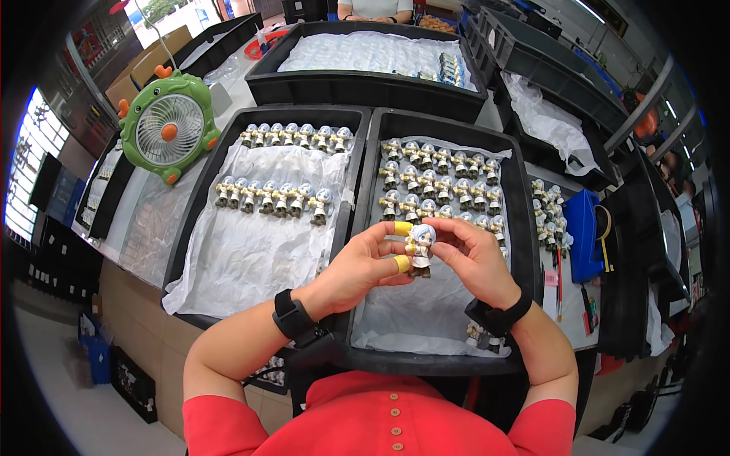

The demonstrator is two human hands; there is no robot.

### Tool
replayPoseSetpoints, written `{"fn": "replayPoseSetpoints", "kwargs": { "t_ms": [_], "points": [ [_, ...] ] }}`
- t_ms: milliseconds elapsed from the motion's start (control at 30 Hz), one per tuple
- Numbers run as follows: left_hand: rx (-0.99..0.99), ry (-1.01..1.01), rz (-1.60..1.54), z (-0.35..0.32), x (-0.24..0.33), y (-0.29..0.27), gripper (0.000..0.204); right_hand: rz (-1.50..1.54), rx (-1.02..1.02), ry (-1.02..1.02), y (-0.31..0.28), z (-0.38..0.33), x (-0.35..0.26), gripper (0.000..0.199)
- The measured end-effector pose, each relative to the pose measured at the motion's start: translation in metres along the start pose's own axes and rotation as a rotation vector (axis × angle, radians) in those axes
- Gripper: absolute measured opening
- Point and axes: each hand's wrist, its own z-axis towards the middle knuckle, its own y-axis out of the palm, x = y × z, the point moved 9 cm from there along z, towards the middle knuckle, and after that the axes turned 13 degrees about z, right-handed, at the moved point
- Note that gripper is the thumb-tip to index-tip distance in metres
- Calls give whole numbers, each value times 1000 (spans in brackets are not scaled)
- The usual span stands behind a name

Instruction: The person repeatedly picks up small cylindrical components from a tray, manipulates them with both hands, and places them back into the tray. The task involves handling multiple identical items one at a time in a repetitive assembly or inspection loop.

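Between both hands, over the right-hand black tray [525, 251], I hold a small chibi figurine [420, 249] upright, with pale hair, a white outfit and dark legs. My left hand [365, 262] grips it from the left, yellow tape wrapped on its thumb and a finger. From the other side, my right hand [475, 254] closes on it with thumb and fingers. Rows of similar figurines [437, 178] lie in the tray's far half, on white paper. A few more lie near its front right corner, partly hidden by my right wrist.
Left of that tray, another black tray [186, 247] holds two rows of figurines [270, 197] on paper. Behind both stands a larger black bin [365, 87]. A green fan [169, 125] is at the left. A blue holder [582, 232], brushes and more figurines [547, 213] sit at the right.
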Motion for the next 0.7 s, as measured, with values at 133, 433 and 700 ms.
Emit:
{"fn": "replayPoseSetpoints", "kwargs": {
  "t_ms": [133,433,700],
  "points": [
    [5,-13,6,-1,0,-1,44,16,1,8,1,0,-1,31],
    [29,-33,33,-1,0,1,46,-29,-7,18,1,1,-3,30],
    [29,-31,70,1,3,2,47,25,-4,3,-1,2,-2,29]
  ]
}}
